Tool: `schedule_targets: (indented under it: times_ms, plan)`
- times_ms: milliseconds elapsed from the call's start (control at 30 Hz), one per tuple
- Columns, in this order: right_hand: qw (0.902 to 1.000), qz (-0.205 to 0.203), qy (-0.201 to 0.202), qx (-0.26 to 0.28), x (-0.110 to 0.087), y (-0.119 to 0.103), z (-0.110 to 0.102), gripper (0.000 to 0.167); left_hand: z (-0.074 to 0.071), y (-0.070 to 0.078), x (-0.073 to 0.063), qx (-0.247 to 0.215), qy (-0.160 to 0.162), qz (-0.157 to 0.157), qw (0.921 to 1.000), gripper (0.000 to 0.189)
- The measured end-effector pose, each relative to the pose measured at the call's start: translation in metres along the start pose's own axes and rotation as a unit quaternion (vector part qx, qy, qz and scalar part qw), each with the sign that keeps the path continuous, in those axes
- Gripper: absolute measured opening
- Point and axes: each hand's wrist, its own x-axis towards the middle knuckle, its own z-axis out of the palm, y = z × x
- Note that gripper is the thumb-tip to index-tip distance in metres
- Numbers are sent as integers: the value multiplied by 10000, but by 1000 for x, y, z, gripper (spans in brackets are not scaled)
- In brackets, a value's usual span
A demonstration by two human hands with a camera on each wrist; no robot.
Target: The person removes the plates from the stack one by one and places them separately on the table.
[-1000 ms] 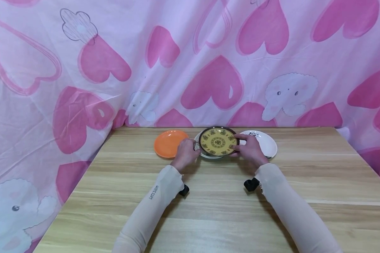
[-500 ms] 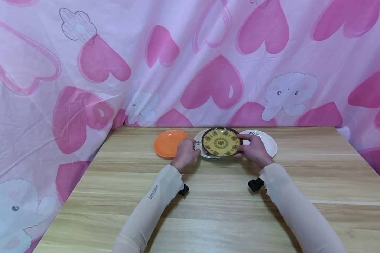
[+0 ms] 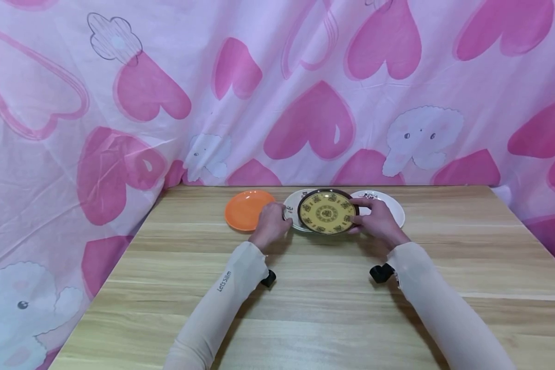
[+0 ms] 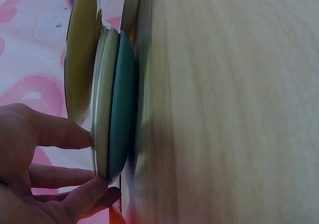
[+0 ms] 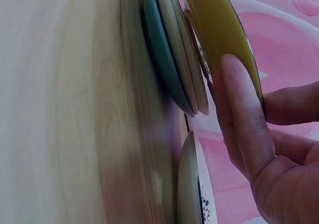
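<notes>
My right hand (image 3: pixel 378 222) grips a yellow plate (image 3: pixel 326 211) with a dark rim and patterned face by its right edge. The plate is raised and tilted over a stack of plates in the middle of the table. That stack has cream-white plates (image 4: pixel 102 104) on top of a teal plate (image 4: pixel 123 109). At the stack's left edge, my left hand (image 3: pixel 271 223) holds the rim with thumb and fingers. In the right wrist view, the fingers (image 5: pixel 244 109) of the right hand lie under the yellow plate.
An orange plate (image 3: pixel 242 209) lies left of the stack. To the right, a white plate (image 3: pixel 392 209) with a dark print is partly hidden by the right hand. A wooden table (image 3: pixel 314 308) spreads in front; a pink heart-print cloth (image 3: pixel 310 123) hangs behind.
The yellow plate and my right hand have moved to the right and a little nearer, uncovering more of the white plate on the stack. My left hand has stayed in place.
</notes>
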Motion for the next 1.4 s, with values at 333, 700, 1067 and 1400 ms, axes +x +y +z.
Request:
schedule_targets:
  times_ms: [333,700,1067,1400]
  plan:
    - [9998,-107,-163,36,-13,10,-11,59,0,0,-2,-45,4,-35,10000,9]
    - [9994,-179,-266,-148,-31,18,-27,59,0,-1,-1,115,94,62,9999,11]
    - [9988,29,-395,-293,-46,21,-39,59,1,0,-2,-5,-16,-56,10000,8]
    - [9983,59,-517,-265,-58,27,-48,61,0,0,-1,55,-8,-19,10000,11]
